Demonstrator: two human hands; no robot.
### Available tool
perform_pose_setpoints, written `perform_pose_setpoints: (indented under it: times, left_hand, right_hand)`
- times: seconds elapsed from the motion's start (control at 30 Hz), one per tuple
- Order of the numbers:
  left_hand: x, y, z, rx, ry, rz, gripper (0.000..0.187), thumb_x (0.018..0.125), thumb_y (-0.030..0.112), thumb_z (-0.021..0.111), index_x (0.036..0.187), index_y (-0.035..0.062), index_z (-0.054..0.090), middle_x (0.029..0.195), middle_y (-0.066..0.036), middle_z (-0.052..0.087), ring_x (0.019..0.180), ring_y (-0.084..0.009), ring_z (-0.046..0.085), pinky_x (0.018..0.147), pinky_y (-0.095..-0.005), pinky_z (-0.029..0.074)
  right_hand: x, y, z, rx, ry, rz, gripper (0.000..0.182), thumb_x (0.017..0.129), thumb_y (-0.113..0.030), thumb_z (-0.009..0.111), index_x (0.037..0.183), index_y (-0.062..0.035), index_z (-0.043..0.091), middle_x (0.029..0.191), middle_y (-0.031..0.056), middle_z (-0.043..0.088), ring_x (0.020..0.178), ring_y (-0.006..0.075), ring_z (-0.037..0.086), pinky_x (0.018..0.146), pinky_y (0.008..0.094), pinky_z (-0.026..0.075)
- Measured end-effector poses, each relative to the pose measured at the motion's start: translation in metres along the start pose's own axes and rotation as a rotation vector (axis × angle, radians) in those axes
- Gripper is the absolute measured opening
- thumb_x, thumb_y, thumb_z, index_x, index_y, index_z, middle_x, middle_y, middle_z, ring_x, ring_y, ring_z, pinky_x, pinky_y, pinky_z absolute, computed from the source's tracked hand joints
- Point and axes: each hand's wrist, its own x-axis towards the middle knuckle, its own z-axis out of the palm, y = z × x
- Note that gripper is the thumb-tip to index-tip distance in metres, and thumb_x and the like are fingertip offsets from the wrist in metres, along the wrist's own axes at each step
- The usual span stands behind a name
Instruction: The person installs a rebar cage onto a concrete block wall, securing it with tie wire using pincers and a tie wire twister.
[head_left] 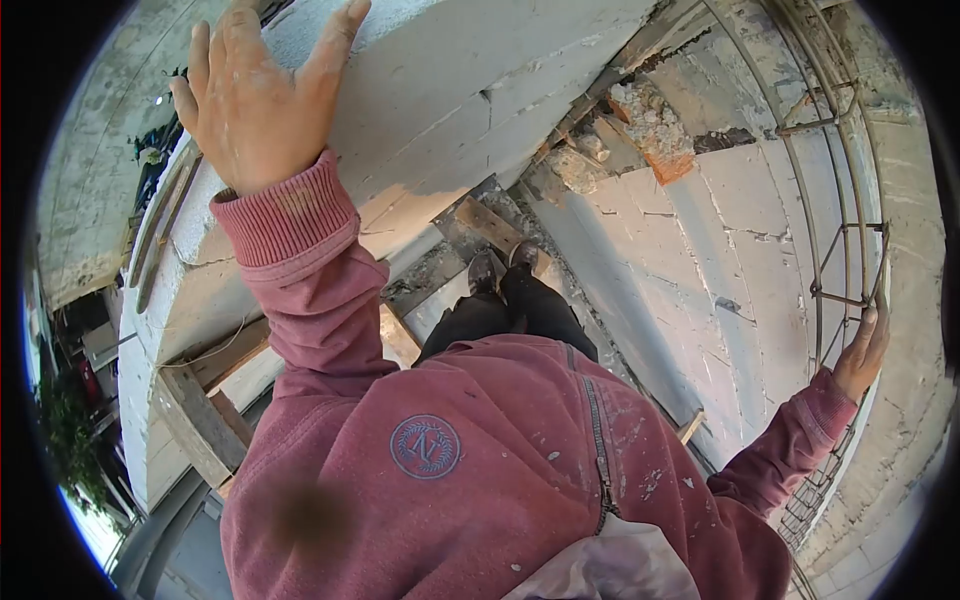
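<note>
Closest up: dusty pink sweatshirt [500,430]. Left hand [262,110] over white block wall [420,110], upper left, fingers spread wide. Right hand [862,352] by rebar cage [862,226], far right, can't tell if gripping. Tbh, press palms flat, plant shoes [487,272] solid.

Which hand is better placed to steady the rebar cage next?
The right hand, I'd judge: its fingers are right by the rebar cage. The left hand is spread on the opposite side, by the pale wall.
</note>
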Motion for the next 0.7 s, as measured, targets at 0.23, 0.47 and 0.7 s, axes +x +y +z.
perform_pose_setpoints:
  times: [0.23, 0.47, 0.7]
  left_hand:
    - [0.006, 0.0, -0.006, -0.117, -0.326, -0.161, 0.051, 0.073, 0.049, 0.066, 0.106, 0.0107, 0.063, 0.104, -0.007, 0.065, 0.1, -0.0228, 0.059, 0.095, -0.0427, 0.036]
    - [0.007, 0.0, -0.007, -0.169, -0.325, -0.194, 0.04, 0.076, 0.038, 0.066, 0.104, 0.0104, 0.064, 0.11, -0.005, 0.063, 0.102, -0.0207, 0.058, 0.1, -0.0417, 0.032]
    - [0.02, -0.003, -0.015, -0.176, -0.547, -0.257, 0.044, 0.074, 0.036, 0.068, 0.106, 0.0063, 0.063, 0.111, -0.008, 0.063, 0.106, -0.0221, 0.056, 0.106, -0.0464, 0.023]
  right_hand:
    - [-0.003, -0.018, -0.003, 0.004, -0.024, 0.067, 0.054, 0.095, -0.044, 0.032, 0.114, -0.0004, 0.057, 0.104, 0.0173, 0.061, 0.098, 0.0288, 0.059, 0.085, 0.0359, 0.044]
    - [0.002, -0.022, -0.017, -0.035, -0.041, 0.04, 0.053, 0.09, -0.051, 0.038, 0.109, -0.0056, 0.059, 0.089, 0.0141, 0.063, 0.08, 0.0306, 0.062, 0.067, 0.0367, 0.048]
    - [0.005, -0.02, -0.02, -0.058, -0.054, -0.006, 0.054, 0.09, -0.051, 0.037, 0.105, -0.0038, 0.06, 0.083, 0.0144, 0.061, 0.073, 0.0335, 0.06, 0.063, 0.0387, 0.047]
